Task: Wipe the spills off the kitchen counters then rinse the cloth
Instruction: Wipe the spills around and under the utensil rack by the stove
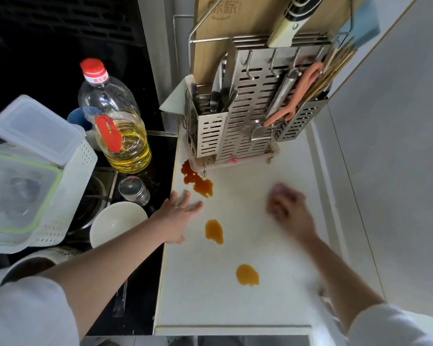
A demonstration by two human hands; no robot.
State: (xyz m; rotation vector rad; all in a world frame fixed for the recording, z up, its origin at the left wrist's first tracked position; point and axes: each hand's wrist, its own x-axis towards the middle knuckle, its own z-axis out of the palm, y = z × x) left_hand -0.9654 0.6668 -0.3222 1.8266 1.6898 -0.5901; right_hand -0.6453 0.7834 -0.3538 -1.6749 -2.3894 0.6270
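Three brown-orange spills lie on the white counter (273, 258): a large one (198, 182) by the utensil rack, a middle one (213, 231), and a near one (247, 275). My left hand (179, 216) rests flat on the counter's left edge, fingers spread, just left of the middle spill. My right hand (289, 211) is blurred and grips a pinkish cloth (280, 192) against the counter, right of the spills.
A steel utensil rack (255, 113) with knives and a cutting board stands at the counter's back. Left, on the black stove, are an oil bottle (115, 121), a shaker (134, 191), a white bowl (118, 223) and plastic containers (30, 171). A wall runs along the right.
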